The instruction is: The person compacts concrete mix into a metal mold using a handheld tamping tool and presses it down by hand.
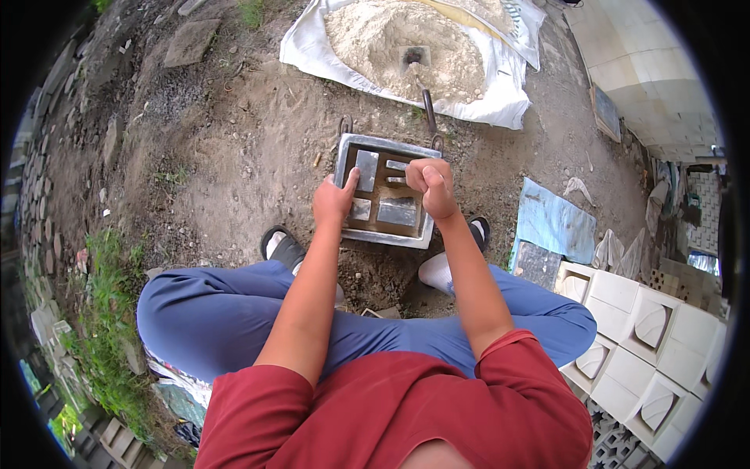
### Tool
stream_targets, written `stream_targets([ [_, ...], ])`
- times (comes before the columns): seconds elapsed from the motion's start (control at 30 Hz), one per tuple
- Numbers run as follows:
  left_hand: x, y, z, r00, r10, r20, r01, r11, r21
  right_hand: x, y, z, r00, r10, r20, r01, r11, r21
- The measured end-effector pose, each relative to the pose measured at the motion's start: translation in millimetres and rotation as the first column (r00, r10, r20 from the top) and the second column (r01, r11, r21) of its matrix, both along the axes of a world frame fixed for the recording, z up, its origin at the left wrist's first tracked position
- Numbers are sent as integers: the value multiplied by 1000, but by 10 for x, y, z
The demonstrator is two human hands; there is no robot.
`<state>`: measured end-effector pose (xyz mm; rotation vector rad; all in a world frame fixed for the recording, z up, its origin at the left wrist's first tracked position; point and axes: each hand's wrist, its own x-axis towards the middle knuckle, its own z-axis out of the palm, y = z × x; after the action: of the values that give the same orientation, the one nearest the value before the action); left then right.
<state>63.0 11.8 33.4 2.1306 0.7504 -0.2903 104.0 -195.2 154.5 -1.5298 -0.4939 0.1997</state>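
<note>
A square metal mould (423, 232) with a raised rim and flat rectangular metal plates inside rests on the ground between my feet. Brown, gritty residue lines the inside. Wire loops (345, 125) stick up at its far corners. My left hand (336, 198) grips the left rim, thumb along the inner side and fingers mostly hidden. Over the right side of the mould my right hand (432, 186) is balled into a fist, with no tool showing from it. Whether the fist touches the mould I cannot tell.
Beyond the mould, a white sack sheet (500, 113) carries a heap of pale sandy powder (367, 39). A dark-handled tool (429, 111) leans from the heap. Cream-coloured patterned blocks (617, 301) stand at the right beside a blue sheet (555, 220). Grass (105, 305) grows at left.
</note>
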Motion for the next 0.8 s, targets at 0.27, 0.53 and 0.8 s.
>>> stream_targets([
  [0.27,6,-37,31,1000,5,-12,-5,1000,-7,2,60,142,999,13,37,-14,1000,17],
  [0.53,-20,-23,55,999,21,-36,-22,1000,-19,110,-6,228,999,17,-33,-15,998,61],
  [0.8,4,-23,-7,999,15,-43,-16,1000,-18,122,-115,893,895,-442,-56,445,887,124],
])
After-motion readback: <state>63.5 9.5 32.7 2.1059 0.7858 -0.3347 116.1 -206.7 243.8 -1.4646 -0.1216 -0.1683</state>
